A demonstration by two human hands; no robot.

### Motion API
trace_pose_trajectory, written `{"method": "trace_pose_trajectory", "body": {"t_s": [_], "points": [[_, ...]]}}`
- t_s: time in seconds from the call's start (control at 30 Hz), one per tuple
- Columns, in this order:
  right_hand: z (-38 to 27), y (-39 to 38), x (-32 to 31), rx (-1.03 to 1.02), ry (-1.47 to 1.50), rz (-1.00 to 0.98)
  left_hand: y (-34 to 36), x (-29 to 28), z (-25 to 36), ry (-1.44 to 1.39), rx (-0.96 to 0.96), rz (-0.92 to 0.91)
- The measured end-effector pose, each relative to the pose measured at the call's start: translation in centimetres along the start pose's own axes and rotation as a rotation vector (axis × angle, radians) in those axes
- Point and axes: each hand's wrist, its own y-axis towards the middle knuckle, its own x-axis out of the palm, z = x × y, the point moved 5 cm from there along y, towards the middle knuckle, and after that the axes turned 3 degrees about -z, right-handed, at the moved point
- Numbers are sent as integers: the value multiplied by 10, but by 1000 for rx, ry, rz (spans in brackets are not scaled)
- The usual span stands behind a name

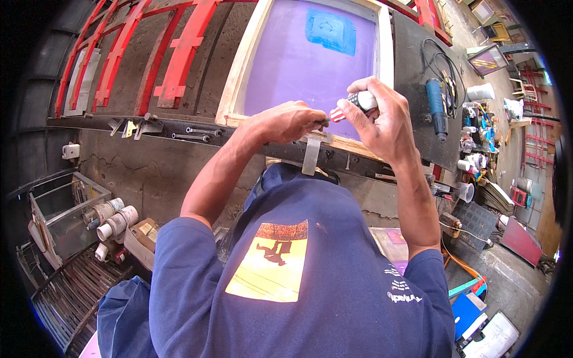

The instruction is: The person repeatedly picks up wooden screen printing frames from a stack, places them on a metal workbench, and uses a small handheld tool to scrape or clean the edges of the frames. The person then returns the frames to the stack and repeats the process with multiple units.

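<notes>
My right hand (382, 116) is wrapped round a small squeeze bottle (362, 100), white and black with a red-and-white striped end tilted down to the left. Close to that end, the fingers of my left hand (292, 122) are pinched together; a small dark bit shows at their tips, too small to name. Both hands are over the near edge of a wooden-framed printing screen (231, 89). Its purple mesh (286, 59) carries a bright blue patch (331, 33) toward the far side. A translucent strip (311, 156) hangs over the near edge below my hands.
A blue corded power tool (437, 101) lies on the dark board to the right, its black cable coiled beyond. Red metal racks (185, 56) stand at the left. Wrenches (191, 137) rest on the near ledge. Stained containers (116, 222) sit lower left.
</notes>
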Motion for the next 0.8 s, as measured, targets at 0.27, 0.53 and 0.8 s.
{"method": "trace_pose_trajectory", "body": {"t_s": [0.27,0.53,0.8], "points": [[-18,0,-2,58,-380,-376,-17,-19,12,38,-22,58],[-19,6,7,-297,-359,-550,-22,-48,51,-247,330,192],[-29,21,1,-371,-470,-646,-10,-35,50,-142,276,281]]}}
